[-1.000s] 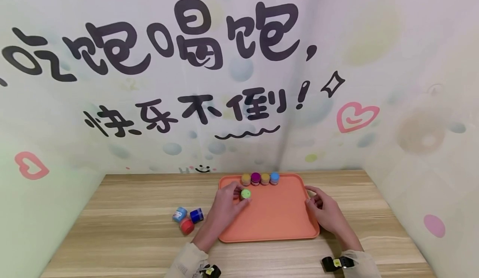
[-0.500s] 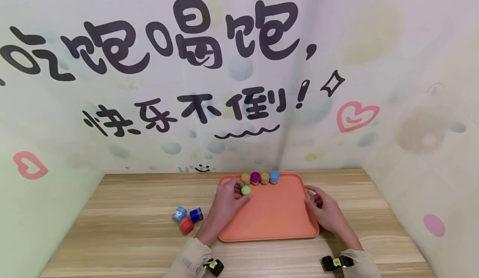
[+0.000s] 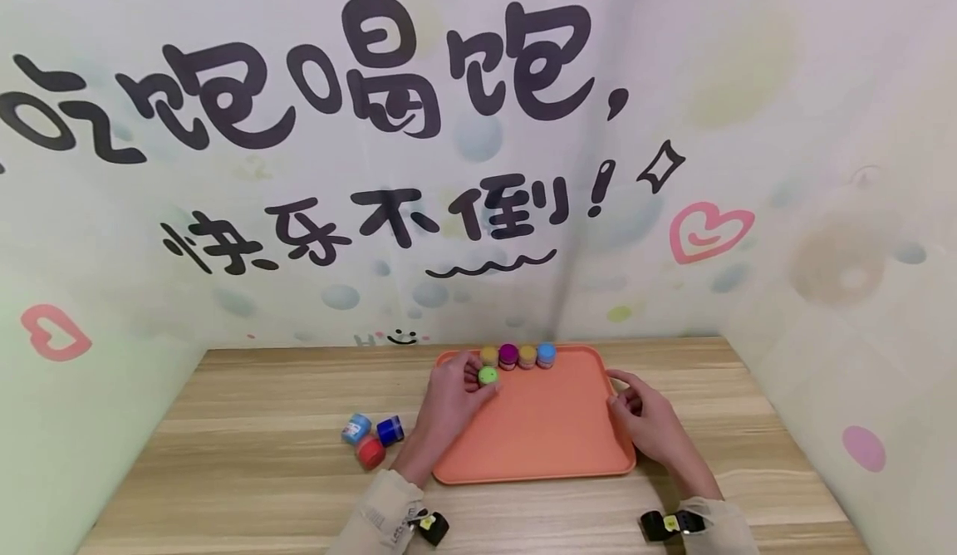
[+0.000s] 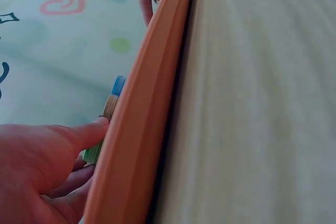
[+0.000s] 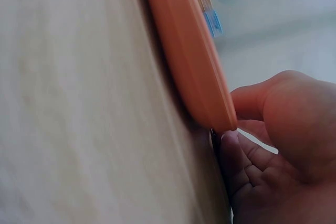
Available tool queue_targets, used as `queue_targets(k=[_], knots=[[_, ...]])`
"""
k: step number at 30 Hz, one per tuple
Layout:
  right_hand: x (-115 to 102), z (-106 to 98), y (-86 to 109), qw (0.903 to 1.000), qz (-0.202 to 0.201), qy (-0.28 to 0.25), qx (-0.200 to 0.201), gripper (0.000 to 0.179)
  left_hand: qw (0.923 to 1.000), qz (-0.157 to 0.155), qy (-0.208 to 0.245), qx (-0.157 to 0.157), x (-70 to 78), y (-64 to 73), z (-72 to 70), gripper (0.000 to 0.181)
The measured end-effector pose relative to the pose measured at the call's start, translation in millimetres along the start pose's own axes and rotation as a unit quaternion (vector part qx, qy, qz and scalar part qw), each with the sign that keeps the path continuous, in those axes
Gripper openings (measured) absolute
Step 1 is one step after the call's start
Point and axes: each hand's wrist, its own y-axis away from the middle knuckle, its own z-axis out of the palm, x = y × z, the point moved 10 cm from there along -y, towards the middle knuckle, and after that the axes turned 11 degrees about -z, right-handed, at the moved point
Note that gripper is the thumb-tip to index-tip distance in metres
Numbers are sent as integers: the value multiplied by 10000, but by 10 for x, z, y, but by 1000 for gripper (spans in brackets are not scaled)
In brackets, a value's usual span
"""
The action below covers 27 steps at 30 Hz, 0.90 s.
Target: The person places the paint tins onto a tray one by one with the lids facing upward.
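Observation:
My left hand (image 3: 450, 395) pinches a small jar with a green lid (image 3: 488, 376) between thumb and fingers, over the back left part of the orange tray (image 3: 553, 447). Just behind that jar, a row runs along the tray's back edge: a yellow-lidded jar (image 3: 489, 356), a purple-lidded jar (image 3: 508, 356), another yellow-lidded jar (image 3: 527, 357) and a blue-lidded jar (image 3: 547, 356). At the tray's right side, my right hand (image 3: 649, 419) grips the rim, its thumb and fingers on either side of the edge in the right wrist view.
Left of the tray, a light blue jar (image 3: 356, 429), a dark blue jar (image 3: 390, 430) and a red jar (image 3: 370, 452) lie close together on the wooden table (image 3: 262, 422). A printed wall (image 3: 314, 306) rises directly behind the table.
My left hand has carried the green-lidded jar a short way back, closer to the row at the tray's far edge. The right hand has kept its place at the rim.

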Motion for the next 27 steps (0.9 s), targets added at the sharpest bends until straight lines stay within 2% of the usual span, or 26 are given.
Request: queue_targets(k=[3,10,17,27], knots=[[2,14,-2,10000,23,9,-21,41,10000,-56,-11,-70,-20,9,-7,37],[-4,6,-11,9999,-40,96,15,40,9995,169,172,-188,32,41,-44,34],[0,9,-3,10000,-13,68,22,40,9998,58,110,-177,12,5,-31,31],[-3,2,-5,10000,-23,38,8,40,9997,72,192,-143,29,5,-15,31]])
